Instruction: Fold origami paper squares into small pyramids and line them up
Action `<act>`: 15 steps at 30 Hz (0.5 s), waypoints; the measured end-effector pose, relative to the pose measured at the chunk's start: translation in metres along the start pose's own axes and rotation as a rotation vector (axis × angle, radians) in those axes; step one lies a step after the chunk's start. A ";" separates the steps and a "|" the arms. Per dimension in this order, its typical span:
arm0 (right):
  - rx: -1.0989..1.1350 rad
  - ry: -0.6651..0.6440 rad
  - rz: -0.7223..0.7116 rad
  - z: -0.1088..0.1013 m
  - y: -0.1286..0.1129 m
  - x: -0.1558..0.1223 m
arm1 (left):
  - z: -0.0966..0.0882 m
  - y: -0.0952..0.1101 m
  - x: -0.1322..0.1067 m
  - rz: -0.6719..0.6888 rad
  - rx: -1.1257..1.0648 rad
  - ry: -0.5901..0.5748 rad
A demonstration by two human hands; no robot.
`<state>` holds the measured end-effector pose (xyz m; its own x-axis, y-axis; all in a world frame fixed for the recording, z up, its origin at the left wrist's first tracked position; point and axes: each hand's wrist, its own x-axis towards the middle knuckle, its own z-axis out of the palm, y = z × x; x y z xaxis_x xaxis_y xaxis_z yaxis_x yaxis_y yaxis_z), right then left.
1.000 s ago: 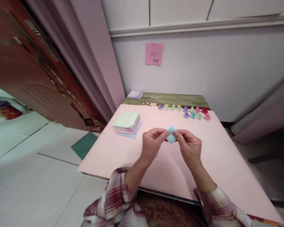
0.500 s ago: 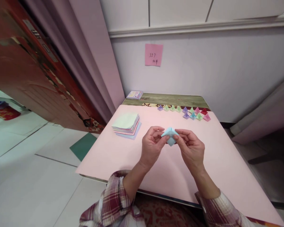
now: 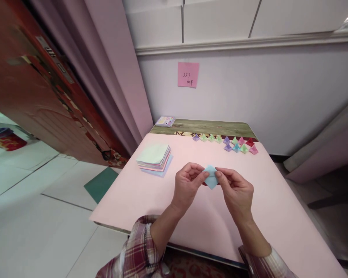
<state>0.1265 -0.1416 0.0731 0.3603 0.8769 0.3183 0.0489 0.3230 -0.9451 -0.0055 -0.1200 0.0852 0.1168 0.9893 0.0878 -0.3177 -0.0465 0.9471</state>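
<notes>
A small light-blue folded paper [image 3: 211,179], diamond-shaped from this angle, is held just above the pink tabletop. My left hand [image 3: 188,185] pinches its left side, with the thumb on the near face and the fingers behind. On the right side, my right hand [image 3: 236,190] grips it in the same way. A crease runs across the paper between the two thumbs. The fingertips behind the paper are partly hidden.
Left of my hands lies a stack of coloured paper squares [image 3: 153,157]. Several small folded paper pieces [image 3: 236,147] line the table's far right. A card packet [image 3: 166,121] rests at the back left corner; a green sheet [image 3: 101,184] is on the floor.
The blue paper had a peaked top with spread side points; now it looks like a flatter, more compact diamond. Both hands still hold it. The whole view has shifted slightly.
</notes>
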 end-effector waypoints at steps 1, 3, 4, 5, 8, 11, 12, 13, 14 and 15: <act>-0.007 0.002 0.002 0.000 0.000 0.000 | 0.001 0.000 0.000 -0.013 -0.009 0.013; -0.016 0.008 0.017 -0.001 -0.001 0.000 | 0.003 -0.002 0.001 -0.042 -0.033 0.038; -0.015 0.012 0.029 -0.001 -0.002 0.000 | 0.003 -0.003 0.001 -0.057 -0.050 0.049; -0.011 0.014 0.044 0.000 -0.003 -0.001 | 0.003 -0.004 0.001 -0.074 -0.067 0.056; 0.000 0.004 0.088 -0.001 -0.004 -0.001 | 0.000 -0.005 0.002 -0.137 -0.110 0.026; -0.012 -0.076 0.134 -0.005 -0.002 0.000 | -0.006 -0.003 0.005 -0.254 -0.097 -0.058; -0.024 -0.120 0.149 -0.008 0.000 0.001 | -0.008 -0.002 0.006 -0.292 -0.078 -0.077; -0.039 -0.167 0.161 -0.010 0.002 0.001 | -0.011 -0.002 0.007 -0.322 -0.055 -0.091; -0.056 -0.214 0.170 -0.012 0.004 0.002 | -0.013 -0.002 0.008 -0.341 -0.032 -0.099; -0.069 -0.254 0.176 -0.014 0.006 0.003 | -0.015 -0.002 0.009 -0.351 -0.008 -0.105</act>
<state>0.1407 -0.1414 0.0671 0.1251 0.9809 0.1491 0.0722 0.1409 -0.9874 -0.0177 -0.1094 0.0794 0.3155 0.9252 -0.2110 -0.2485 0.2952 0.9226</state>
